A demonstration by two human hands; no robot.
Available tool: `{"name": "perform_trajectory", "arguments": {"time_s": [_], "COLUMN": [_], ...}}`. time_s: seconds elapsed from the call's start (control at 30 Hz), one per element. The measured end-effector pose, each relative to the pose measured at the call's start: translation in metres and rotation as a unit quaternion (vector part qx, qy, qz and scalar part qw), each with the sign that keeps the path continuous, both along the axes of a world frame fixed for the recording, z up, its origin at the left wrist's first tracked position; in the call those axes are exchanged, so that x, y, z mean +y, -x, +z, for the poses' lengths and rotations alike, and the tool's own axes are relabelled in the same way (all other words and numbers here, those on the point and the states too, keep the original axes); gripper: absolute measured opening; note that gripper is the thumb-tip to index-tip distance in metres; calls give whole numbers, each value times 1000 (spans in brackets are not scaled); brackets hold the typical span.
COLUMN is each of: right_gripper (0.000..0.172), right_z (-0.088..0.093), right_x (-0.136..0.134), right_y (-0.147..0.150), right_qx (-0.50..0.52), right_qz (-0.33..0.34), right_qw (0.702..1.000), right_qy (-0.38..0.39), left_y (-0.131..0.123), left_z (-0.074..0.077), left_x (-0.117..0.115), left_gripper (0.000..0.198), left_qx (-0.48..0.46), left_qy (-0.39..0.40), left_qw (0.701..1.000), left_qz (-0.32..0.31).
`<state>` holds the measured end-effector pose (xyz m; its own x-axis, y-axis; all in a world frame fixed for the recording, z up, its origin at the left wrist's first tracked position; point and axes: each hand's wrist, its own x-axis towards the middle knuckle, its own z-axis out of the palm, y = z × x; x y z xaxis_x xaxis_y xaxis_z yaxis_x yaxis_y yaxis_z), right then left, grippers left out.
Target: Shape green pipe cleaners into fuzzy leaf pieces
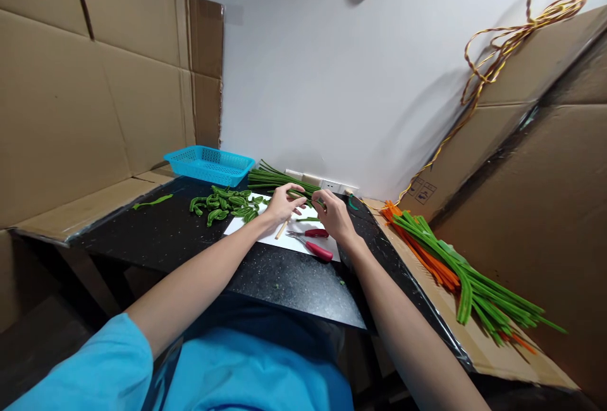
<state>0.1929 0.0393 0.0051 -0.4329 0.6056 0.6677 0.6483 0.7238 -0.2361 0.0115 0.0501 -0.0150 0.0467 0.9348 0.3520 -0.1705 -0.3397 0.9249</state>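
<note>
My left hand (283,204) is over a white sheet (265,245), its fingers curled into a pinch. Close on its right, my right hand (333,214) is also pinched, and a short stretch of green pipe cleaner (310,203) shows between the two hands. My fingers hide most of it. Below the hands a thin wooden stick (281,229) lies on the sheet, beside pliers (318,250) with red handles. Several curled green pipe cleaner loops (219,203) are piled left of my left hand. Behind both hands is a bundle of straight green pipe cleaners (270,177).
A blue plastic basket (208,167) stands at the back left of the black table (156,234). Green pipe cleaners (474,278) and orange ones (429,262) lie on cardboard at the right. Cardboard walls flank the table, and a twisted cable (502,50) hangs at right.
</note>
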Motion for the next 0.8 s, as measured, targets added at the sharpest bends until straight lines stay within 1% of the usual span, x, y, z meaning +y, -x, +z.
{"name": "perform_trajectory", "arguments": {"time_s": [0.13,0.33,0.47,0.67,0.73,0.8], "right_gripper": [24,22,22,20,18,21], "right_z": [2,2,5,2,1,2], "right_x": [-2,-1,-1,5,6,5], "right_y": [1,-4,-7,-5,-4,-4], "right_qx": [-3,8,13,21,36,59], "right_qz": [-9,-46,-31,-4,-15,-41], "right_qw": [1000,998,999,1000,999,997], "right_qy": [-13,-36,-36,-1,-3,-15], "left_y": [-1,1,2,3,4,3], "left_z": [0,4,6,6,7,8], "left_x": [-1,-7,-9,-10,-9,-8], "left_gripper": [28,29,21,17,15,14], "left_qx": [-25,-56,-73,-79,-86,-97], "left_qy": [30,77,99,129,134,135], "left_qw": [999,994,990,985,984,983], "left_qz": [-15,-48,-67,-84,-83,-80]}}
